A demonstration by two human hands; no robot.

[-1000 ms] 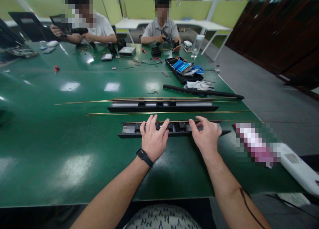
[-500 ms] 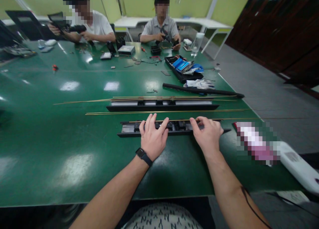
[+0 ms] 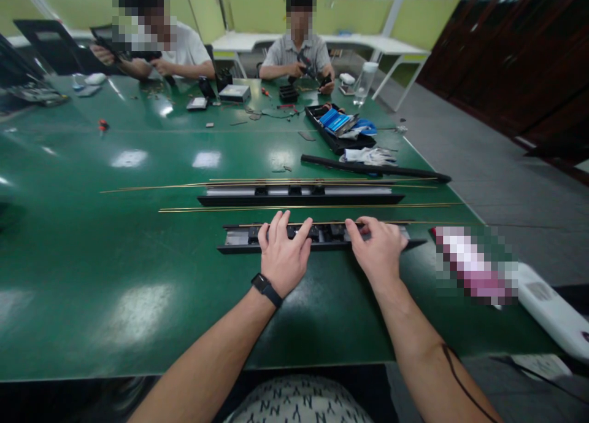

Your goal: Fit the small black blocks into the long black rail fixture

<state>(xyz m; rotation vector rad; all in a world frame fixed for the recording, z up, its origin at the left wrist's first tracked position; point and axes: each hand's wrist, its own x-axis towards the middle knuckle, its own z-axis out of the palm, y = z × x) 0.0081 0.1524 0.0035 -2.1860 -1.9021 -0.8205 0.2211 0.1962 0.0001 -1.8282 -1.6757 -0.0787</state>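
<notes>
A long black channel-shaped part point(image 3: 235, 249) lies on the green table before me, with a pale inside and dark blocks point(image 3: 338, 231) set along it. My left hand point(image 3: 284, 254), fingers spread, rests over its middle part. A thin brass-coloured rod point(image 3: 437, 222) runs along the channel's far edge and sticks out past its right end. Thumb and fingers of my right hand point(image 3: 380, 251) are pinched on this rod above the right part of the channel. My palms and fingers hide some of the blocks.
Beyond lie two more thin rods point(image 3: 207, 210) and a second black channel point(image 3: 230, 200) with rods across it. Further back are a black bar point(image 3: 405, 169), white gloves point(image 3: 368, 157) and a black tray point(image 3: 343, 143). Two people point(image 3: 299, 54) sit opposite. A white device point(image 3: 547, 306) lies right.
My right hand has shifted slightly left with the rod, whose right end now reaches less far past the table edge. My left hand stays put.
</notes>
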